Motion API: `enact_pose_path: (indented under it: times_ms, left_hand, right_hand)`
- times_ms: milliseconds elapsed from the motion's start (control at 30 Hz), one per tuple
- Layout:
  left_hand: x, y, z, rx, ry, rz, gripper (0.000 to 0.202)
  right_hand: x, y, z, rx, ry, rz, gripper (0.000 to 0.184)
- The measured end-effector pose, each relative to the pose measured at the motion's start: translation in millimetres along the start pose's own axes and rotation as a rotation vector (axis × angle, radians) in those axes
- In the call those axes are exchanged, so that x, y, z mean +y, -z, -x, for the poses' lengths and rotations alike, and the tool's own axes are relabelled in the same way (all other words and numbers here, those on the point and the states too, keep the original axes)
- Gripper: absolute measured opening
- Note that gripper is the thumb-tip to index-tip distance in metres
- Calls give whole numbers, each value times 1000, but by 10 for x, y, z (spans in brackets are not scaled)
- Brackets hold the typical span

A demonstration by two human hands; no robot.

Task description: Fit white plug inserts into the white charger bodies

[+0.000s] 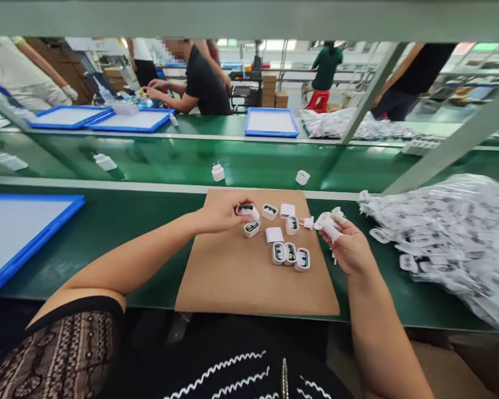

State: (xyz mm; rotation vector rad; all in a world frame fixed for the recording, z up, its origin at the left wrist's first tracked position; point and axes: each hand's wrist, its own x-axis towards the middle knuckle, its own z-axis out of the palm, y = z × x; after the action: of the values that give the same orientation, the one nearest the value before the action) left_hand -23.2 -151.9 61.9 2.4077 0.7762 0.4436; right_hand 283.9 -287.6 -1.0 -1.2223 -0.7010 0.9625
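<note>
My left hand (222,212) rests on a brown cardboard sheet (233,277) and pinches a small white charger shell (248,210). My right hand (346,244), with taped fingertips, is closed around a white plug piece (325,221) at the sheet's right edge. Several white charger shells (290,254) lie open-side up between the hands, three of them in a row near the sheet's middle. Another shell (251,228) sits just under my left fingers.
A large clear bag of white parts (449,238) lies at the right. A blue-framed tray (20,233) sits at the left. Two loose chargers (218,172) stand on the green belt beyond. Other people work at the far bench behind slanted metal struts (453,147).
</note>
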Motion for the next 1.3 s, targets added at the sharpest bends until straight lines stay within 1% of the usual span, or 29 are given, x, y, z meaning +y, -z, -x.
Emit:
enact_pose_path:
  times_ms: [67, 100, 167, 267, 300, 367, 433, 500, 600, 667, 733, 833, 900, 1000, 1100, 1200, 1300]
  left_hand:
    - [88, -155, 336, -54, -56, 0, 31]
    - [120, -263, 461, -77, -88, -10, 31]
    - [154, -506, 627, -103, -134, -31, 32]
    - [119, -830, 715, -64, -130, -2, 34]
    - [87, -906, 719, -40, -117, 40, 36]
    - [7, -1002, 711, 8, -92, 172, 39]
    - [-71, -1042, 697, 36, -62, 319, 34]
    - [-129, -1056, 685, 55, -38, 419, 23]
    - [-168, -1078, 673, 88, -41, 466, 18]
    - [-173, -1099, 669, 99, -55, 478, 17]
    - [-173, -1118, 666, 103, -62, 487, 15]
    - [-181, -1138, 663, 107, -69, 485, 12]
    - [-191, -1146, 661, 113, -74, 479, 12]
    - [-207, -1156, 661, 113, -84, 469, 12]
    - [-205, -1161, 676, 106, -79, 456, 12]
    - [-173, -1162, 706, 108, -75, 429, 11]
    - [-120, -1161, 726, 123, -62, 373, 15]
  right_hand:
    - [-58, -84, 97, -60, -2, 92, 42]
    - [-84, -135, 156, -100, 11, 156, 39]
    - [-119, -251, 284, -191, 54, 295, 37]
    - [-106, -440, 466, -300, 174, 553, 41]
    - [-88, -501, 517, -326, 237, 663, 40]
    - [-45, -618, 599, -380, 399, 889, 35]
    - [-6, -729, 655, -471, 551, 1066, 32]
    - [24, -834, 688, -563, 657, 1160, 33]
    - [51, -967, 702, -597, 772, 1249, 30]
    - [59, -1028, 693, -609, 827, 1294, 23]
    - [59, -1067, 676, -660, 849, 1302, 19]
    - [50, -1101, 658, -743, 867, 1302, 18]
    - [41, -1119, 667, -767, 911, 1341, 17]
    - [29, -1153, 710, -734, 1013, 1421, 18]
    - [36, -1185, 757, -669, 1049, 1468, 22]
    - [93, -1190, 785, -586, 998, 1476, 23]
    - [204, -1172, 800, -468, 901, 1411, 20]
